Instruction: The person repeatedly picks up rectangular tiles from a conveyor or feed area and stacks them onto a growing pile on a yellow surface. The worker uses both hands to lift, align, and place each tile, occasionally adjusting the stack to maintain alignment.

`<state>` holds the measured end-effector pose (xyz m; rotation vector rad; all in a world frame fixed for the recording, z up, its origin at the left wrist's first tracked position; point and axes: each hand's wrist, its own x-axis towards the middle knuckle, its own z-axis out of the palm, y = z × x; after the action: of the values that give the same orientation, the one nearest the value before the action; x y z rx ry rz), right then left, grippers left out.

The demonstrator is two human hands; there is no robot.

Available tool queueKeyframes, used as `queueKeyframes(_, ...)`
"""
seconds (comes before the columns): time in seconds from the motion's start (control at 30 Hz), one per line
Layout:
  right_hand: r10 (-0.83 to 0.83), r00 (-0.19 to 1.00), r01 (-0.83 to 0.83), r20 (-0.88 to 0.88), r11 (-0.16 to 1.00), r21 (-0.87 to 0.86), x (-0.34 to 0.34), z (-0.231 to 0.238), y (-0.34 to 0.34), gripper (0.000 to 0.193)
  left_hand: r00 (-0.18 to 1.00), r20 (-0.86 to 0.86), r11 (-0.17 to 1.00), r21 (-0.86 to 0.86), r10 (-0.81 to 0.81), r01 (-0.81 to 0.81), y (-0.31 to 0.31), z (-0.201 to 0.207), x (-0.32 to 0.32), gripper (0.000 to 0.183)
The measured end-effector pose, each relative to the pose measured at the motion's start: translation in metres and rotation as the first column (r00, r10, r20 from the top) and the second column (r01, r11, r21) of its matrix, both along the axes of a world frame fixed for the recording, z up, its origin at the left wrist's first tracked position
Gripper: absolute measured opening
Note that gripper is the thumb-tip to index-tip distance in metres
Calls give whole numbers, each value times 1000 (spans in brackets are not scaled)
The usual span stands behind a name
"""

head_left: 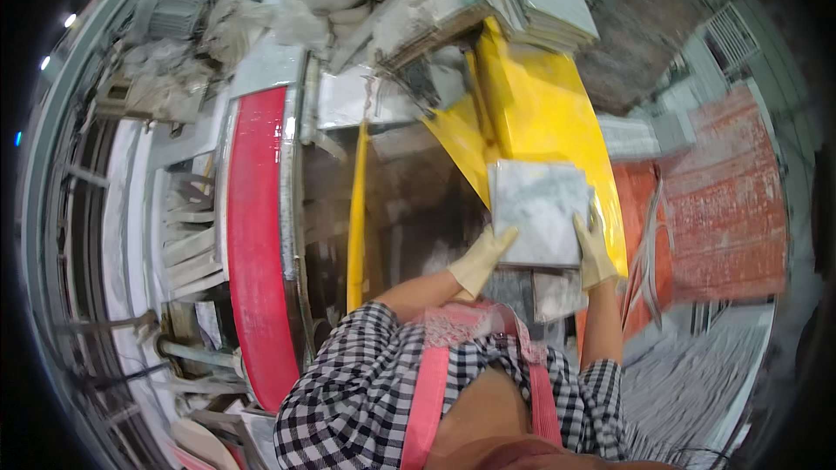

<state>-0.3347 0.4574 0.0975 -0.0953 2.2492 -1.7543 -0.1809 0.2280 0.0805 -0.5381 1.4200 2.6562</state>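
Observation:
A square stack of white-and-grey marbled tiles (540, 213) is in front of me, at the near end of a yellow sheet (547, 104). My left hand (482, 263), in a cream rubber glove, grips the lower left corner, thumb on top and the other fingers mostly hidden. At the right edge, my right hand (596, 251), gloved alike, closes on the side of the same stack. Whether the tiles rest on something or are held up, I cannot tell. Just below them a whitish block (558, 296) shows, partly covered.
On the left runs a long red belt (255, 235) in a metal frame, with a yellow bar (358, 218) beside it. Stacked pale slabs (552, 10) lie at the far end. Worn red sheeting (727, 200) stands at right, above a grey ridged pile (697, 383).

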Motion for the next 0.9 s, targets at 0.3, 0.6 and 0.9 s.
queueKeyframes(0.3, 17, 995, -26, 103, 996, 84, 6, 52, 5, 91, 998, 58, 796, -601, -39, 66, 21, -69, -40, 46)
queueKeyframes(0.6, -1, 992, 49, 130, 928, -368, 22, 27, 19, 55, 965, -12, 894, -380, -261, 237, 2, 89, -10, 56)
queueKeyframes(0.9, -154, 986, 112, -59, 889, -443, -31, 122, 12, 55, 842, -207, 763, -566, -498, 312, -37, 186, -105, 57)
